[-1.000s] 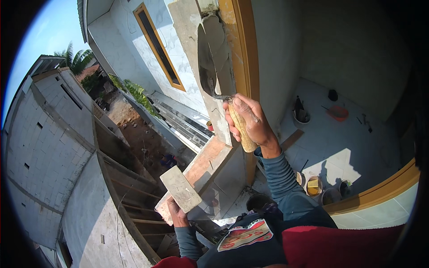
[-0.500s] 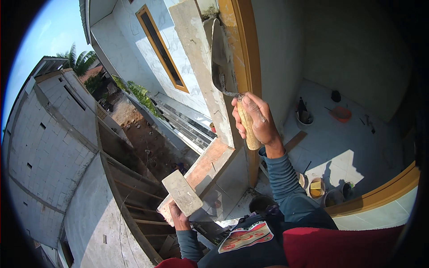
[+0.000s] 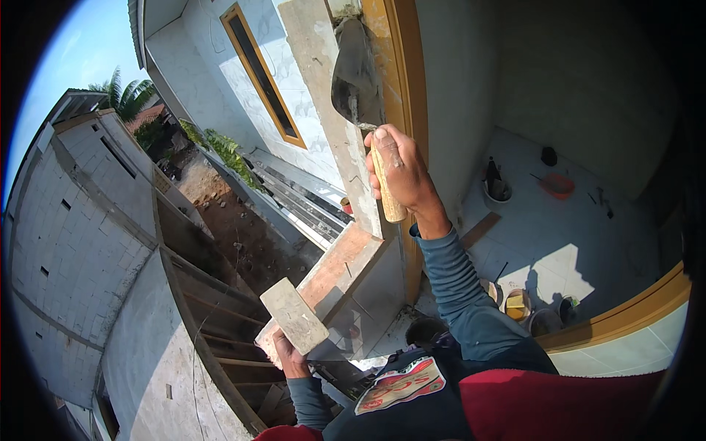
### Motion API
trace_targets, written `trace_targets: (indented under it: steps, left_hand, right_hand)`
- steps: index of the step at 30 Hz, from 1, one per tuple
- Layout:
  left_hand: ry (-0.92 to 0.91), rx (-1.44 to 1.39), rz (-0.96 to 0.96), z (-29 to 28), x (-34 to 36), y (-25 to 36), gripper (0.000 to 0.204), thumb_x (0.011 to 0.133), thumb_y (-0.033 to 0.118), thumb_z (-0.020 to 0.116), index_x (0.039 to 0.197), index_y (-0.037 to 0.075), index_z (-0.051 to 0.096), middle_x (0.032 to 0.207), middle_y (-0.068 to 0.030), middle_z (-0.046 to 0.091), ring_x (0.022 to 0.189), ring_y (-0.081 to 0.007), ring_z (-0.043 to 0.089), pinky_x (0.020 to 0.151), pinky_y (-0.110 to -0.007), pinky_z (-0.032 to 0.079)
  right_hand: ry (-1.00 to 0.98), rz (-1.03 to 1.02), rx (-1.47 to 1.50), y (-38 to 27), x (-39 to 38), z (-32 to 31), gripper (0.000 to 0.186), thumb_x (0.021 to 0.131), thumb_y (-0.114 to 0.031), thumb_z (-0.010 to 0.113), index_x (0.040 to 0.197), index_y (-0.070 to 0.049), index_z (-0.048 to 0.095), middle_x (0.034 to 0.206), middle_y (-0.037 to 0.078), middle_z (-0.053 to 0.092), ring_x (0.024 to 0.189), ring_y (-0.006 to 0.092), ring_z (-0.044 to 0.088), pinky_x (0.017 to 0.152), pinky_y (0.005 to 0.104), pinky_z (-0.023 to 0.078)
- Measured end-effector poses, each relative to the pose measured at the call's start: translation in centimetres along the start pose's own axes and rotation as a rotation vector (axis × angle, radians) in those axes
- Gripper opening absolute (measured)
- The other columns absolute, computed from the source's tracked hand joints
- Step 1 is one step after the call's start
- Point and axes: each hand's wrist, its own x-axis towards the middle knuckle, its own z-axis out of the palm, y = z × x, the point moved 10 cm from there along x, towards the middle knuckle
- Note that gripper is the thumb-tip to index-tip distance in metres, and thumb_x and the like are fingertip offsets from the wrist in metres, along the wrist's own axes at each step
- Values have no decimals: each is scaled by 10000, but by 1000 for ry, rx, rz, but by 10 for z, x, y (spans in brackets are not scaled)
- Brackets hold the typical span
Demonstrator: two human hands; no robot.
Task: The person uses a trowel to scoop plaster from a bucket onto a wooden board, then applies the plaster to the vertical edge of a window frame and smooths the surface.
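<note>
My right hand point(image 3: 401, 167) is wrapped round the pale wooden handle of a trowel point(image 3: 356, 70). The trowel's grey, mortar-smeared blade points up and lies over the strip between the rough cement pillar edge point(image 3: 312, 59) and the orange-brown door frame point(image 3: 401, 66). Whether the blade presses on that strip I cannot tell. Lower down, my left hand point(image 3: 290, 356) grips a flat, rectangular beige-grey board point(image 3: 294, 316) at its near edge, with some fingers hidden beneath it. The board is above the near end of a low wall ledge point(image 3: 344, 263).
Right of the frame is a tiled room with a dark-filled bucket point(image 3: 498, 191), an orange basin point(image 3: 559, 186), a plank point(image 3: 479, 231) and a tub holding a yellow thing point(image 3: 518, 304). Nails stick out of the ledge and pillar. A block-walled building point(image 3: 81, 213) stands at left.
The trowel has turned from nearly edge-on to showing its broad blade face. My right hand has moved up and slightly left. My left hand and the board have barely shifted.
</note>
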Motion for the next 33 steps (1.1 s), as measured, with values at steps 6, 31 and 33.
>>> trace_targets:
  steps: [6,31,33]
  left_hand:
    - [-44,5,-39,9,9,-5,435,807,64,475,1220,-64,521,1185,-217,603,1045,-357,621,929,-508,498]
    - [23,-21,-28,-19,2,2,431,816,89,471,1221,-44,532,1193,-205,606,1044,-350,622,933,-511,488]
    - [4,-58,-28,-21,1,2,461,818,117,490,1244,-58,514,1202,-225,593,1063,-376,607,936,-520,487]
  right_hand:
    - [-129,40,126,6,-39,15,361,1006,-384,382,954,-47,500,651,0,469,470,57,456,410,223,416]
    - [66,13,-93,-22,-2,-6,354,995,-371,401,944,-36,505,637,6,482,477,60,465,411,220,427]
    - [56,30,-76,-15,-2,-3,359,999,-370,385,938,-34,498,639,14,482,478,69,471,415,235,431]
